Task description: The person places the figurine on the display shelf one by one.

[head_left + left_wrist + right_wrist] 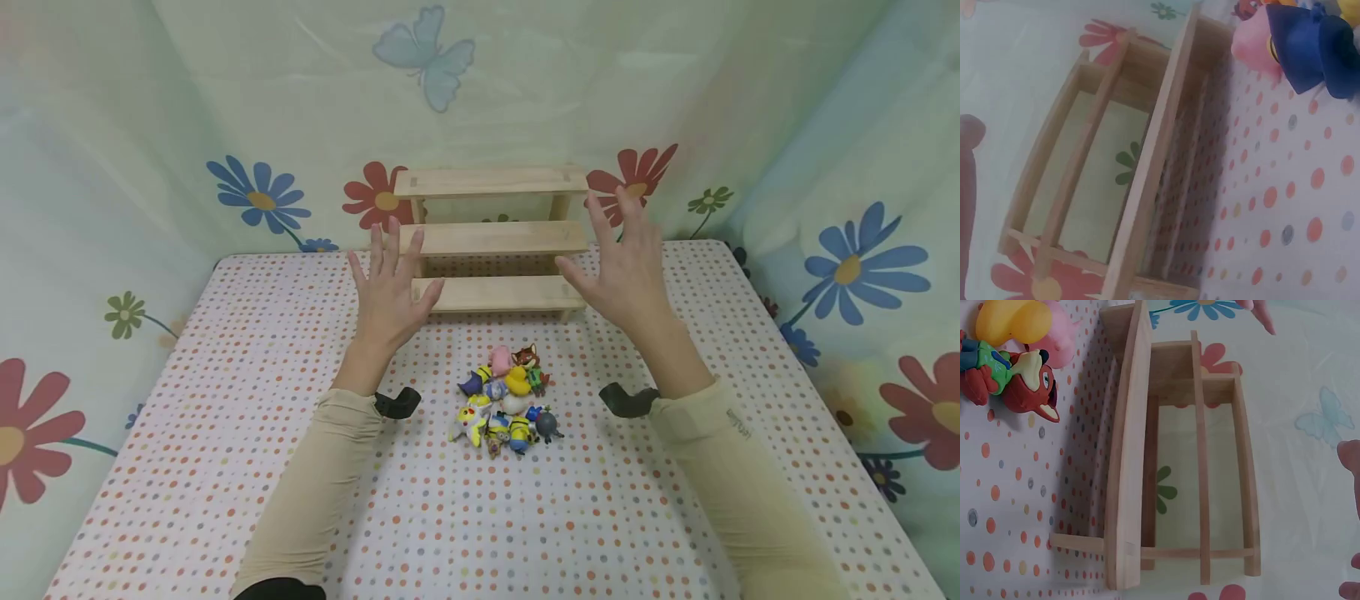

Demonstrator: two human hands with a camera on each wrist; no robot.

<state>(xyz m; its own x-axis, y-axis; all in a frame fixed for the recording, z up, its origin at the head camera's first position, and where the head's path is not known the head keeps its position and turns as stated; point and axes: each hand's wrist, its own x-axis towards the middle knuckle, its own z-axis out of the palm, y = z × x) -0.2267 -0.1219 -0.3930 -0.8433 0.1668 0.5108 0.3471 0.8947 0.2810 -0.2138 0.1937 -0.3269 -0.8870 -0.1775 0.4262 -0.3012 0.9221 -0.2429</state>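
Both hands are raised with fingers spread, one on each side of a three-tier wooden shelf (495, 293). My left hand (386, 292) overlaps the shelf's left end in the head view and holds nothing. On the other side, my right hand (626, 267) is bare too, its thumb close to the right end of the tiers. In front of the shelf lies a pile of small toy figures. Among them are a fox figure (1022, 381), a pink figure (500, 360), a yellow duck (517, 381), a grey round figure (547, 425) and a yellow-white figure (472, 421).
A dotted cloth covers the table (225, 433). Behind and beside it hangs a pale curtain (300, 100) printed with flowers and a butterfly. Black curved camera mounts (628, 400) stick out from the wrists over the table.
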